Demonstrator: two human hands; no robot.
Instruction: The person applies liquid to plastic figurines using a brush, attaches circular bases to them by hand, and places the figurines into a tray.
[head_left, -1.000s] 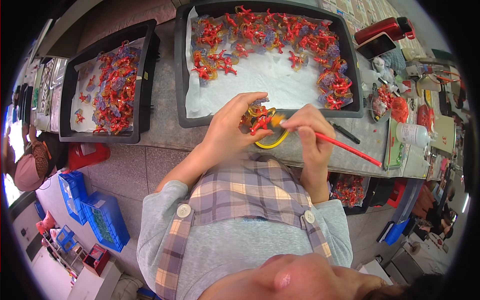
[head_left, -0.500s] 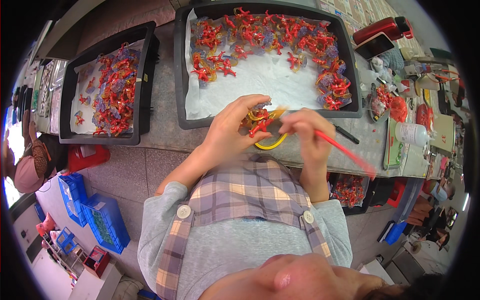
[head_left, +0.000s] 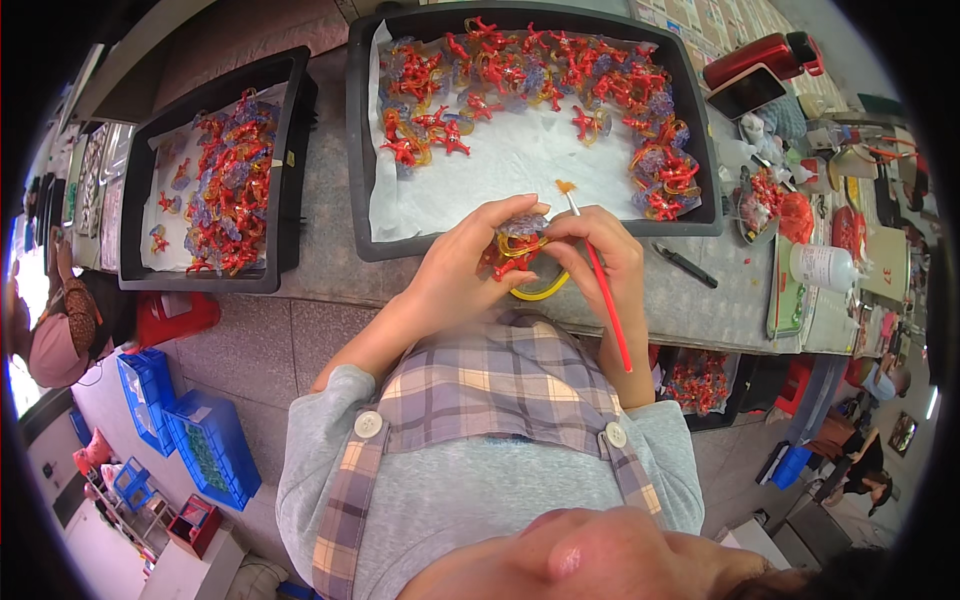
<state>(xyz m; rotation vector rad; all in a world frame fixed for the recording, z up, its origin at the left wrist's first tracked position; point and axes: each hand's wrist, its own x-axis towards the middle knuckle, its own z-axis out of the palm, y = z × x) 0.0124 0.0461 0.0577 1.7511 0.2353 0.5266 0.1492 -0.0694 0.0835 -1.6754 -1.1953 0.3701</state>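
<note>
My left hand (head_left: 465, 252) is closed around a small red figurine (head_left: 518, 255) with clear purple and yellow parts. Close beside it, my right hand (head_left: 606, 258) grips a paintbrush (head_left: 607, 297) with a red handle; its bristles point up and away from me. The right fingertips meet the figurine's right side. A yellow ring (head_left: 543, 291) shows below the hands at the table edge. Beyond them lies a large black tray (head_left: 362, 180) lined with white sheet, with many similar figurines (head_left: 500, 65) along its far and side edges.
A second black tray (head_left: 292, 170) of figurines stands left. Right of my hands lie a black pen (head_left: 686, 265), a white bottle (head_left: 822, 268), a phone (head_left: 747, 91) and a red flask (head_left: 757, 60). Blue crates (head_left: 208, 445) sit on the floor at left.
My right hand has come in to the figurine, its fingertips now touching it. The paintbrush has swung more upright, its bristles away from the figurine. The left hand has barely moved.
</note>
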